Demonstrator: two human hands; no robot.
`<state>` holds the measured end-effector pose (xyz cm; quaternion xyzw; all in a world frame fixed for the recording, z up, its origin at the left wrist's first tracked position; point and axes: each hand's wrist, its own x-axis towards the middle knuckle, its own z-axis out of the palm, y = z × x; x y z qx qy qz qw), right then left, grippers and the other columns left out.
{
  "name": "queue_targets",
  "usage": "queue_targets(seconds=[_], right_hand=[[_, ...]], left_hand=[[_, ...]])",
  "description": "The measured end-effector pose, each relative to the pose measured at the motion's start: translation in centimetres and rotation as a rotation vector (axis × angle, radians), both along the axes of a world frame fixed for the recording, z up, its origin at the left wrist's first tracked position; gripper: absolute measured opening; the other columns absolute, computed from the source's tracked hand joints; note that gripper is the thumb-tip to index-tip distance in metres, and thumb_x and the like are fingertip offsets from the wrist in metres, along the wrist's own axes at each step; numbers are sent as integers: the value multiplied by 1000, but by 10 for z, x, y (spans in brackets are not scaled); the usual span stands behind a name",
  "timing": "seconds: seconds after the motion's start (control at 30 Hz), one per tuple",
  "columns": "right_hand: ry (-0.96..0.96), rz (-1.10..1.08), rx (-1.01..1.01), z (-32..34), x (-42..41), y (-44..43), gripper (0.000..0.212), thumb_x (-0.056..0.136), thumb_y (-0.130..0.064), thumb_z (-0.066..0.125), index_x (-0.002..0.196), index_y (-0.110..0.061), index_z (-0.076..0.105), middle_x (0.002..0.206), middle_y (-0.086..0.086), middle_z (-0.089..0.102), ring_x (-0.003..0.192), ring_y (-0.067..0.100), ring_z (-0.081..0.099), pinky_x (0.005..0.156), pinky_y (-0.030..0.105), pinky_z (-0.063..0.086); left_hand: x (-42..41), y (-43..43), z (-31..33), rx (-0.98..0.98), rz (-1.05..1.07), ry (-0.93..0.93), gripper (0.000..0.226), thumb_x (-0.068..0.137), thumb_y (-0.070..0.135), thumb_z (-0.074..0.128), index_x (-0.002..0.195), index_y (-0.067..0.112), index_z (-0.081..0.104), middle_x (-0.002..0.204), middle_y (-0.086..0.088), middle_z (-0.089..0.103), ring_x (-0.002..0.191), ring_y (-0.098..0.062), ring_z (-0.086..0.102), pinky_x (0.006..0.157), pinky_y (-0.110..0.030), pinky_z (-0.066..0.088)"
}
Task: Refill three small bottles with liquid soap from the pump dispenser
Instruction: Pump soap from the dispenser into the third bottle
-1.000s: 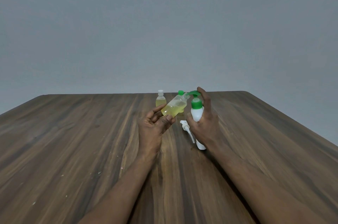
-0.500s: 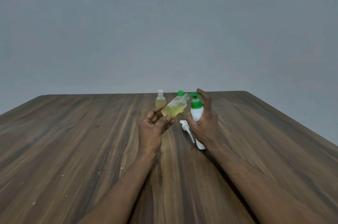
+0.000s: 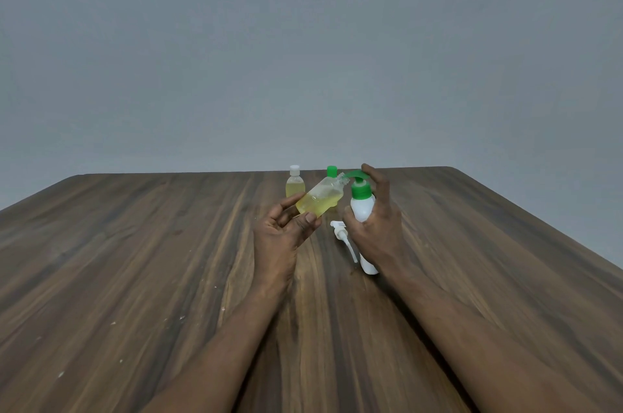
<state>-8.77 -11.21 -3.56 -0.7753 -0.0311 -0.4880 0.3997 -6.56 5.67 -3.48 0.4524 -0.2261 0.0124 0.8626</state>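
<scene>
Gripping the white pump dispenser [image 3: 361,210] round its body, the right hand [image 3: 377,233] held it leaning, with the forefinger laid over the green pump head. The dispenser's lower end showed under the wrist, close to the wood; whether it touched could not be told. The left hand [image 3: 283,237], palm up, pinched the base of a small bottle [image 3: 318,201] between thumb and fingertips. This bottle was uncapped, partly full of yellow liquid, and tilted so that its open neck pointed up and right, just beside the green spout. Whether neck and spout touched could not be told.

Both hands were over the middle of the bench [image 3: 135,244], nearer its far edge than its near one. Behind the held bottle, close to the far edge, stood a white-capped bottle [image 3: 295,186] with yellow liquid in it, and just to its right a green-capped bottle [image 3: 332,171], mostly hidden. A loose white pump top [image 3: 342,237] lay flat on the wood between the two hands, just beside the right thumb.

Broad dark wood ran out from the hands to the left edge and to the right edge, whose far corner was rounded. Small pale specks dotted the near left part.
</scene>
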Motion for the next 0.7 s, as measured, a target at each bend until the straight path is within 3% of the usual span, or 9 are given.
queue_targets(seconds=[0.1, 0.23, 0.33, 0.43, 0.5, 0.6, 0.7], right_hand=[[-8, -10, 25, 1, -1, 1, 71, 77, -33, 66, 136, -57, 34, 104, -28, 61, 90, -4, 63, 71, 1, 40], [-15, -1, 4, 1, -2, 0, 75, 81, -36, 69, 144, -54, 33, 119, -29, 61, 101, -5, 63, 78, 1, 41], [17, 1, -2, 1, -7, -1, 80, 83, -45, 72, 148, -54, 27, 128, -24, 60, 109, -7, 61, 81, 1, 42], [16, 54, 23, 4, -14, -1, 72, 85, -50, 64, 147, -53, 28, 128, -18, 62, 115, -1, 61, 87, 9, 46], [1, 118, 49, 6, -19, 0, 66, 89, -48, 59, 149, -45, 32, 131, -8, 62, 119, 6, 61, 90, 13, 47], [-21, 164, 83, 9, -23, 5, 61, 91, -42, 57, 148, -38, 36, 130, 1, 63, 113, 5, 62, 81, 5, 45], [-16, 161, 63, 10, -25, 5, 61, 93, -28, 59, 149, -31, 36, 133, 1, 60, 120, 9, 59, 94, 18, 49]], left_hand=[[-1, -1, 0, 15, 3, 2, 37, 79, 2, 77, 113, 13, 71, 108, -9, 77, 105, -28, 73, 84, -34, 61], [-1, -1, 2, 11, -3, -4, 36, 80, 0, 76, 113, 12, 70, 108, -10, 77, 106, -29, 72, 84, -34, 61], [-3, -2, 5, 3, -15, -17, 37, 74, 9, 81, 109, 17, 73, 110, -11, 76, 107, -29, 72, 84, -35, 61], [-3, -3, 4, 17, -17, -36, 35, 77, 6, 81, 108, 20, 75, 111, -11, 76, 108, -29, 71, 85, -36, 61], [-3, -2, 5, 17, -19, -37, 35, 77, 7, 81, 110, 18, 74, 112, -11, 75, 109, -30, 71, 85, -35, 61], [-5, -2, 6, 9, -25, -32, 40, 70, 17, 84, 109, 19, 74, 112, -11, 75, 109, -30, 71, 84, -35, 61], [-4, -2, 6, 10, -20, -24, 38, 74, 10, 81, 110, 17, 73, 111, -11, 76, 108, -30, 71, 84, -35, 61]])
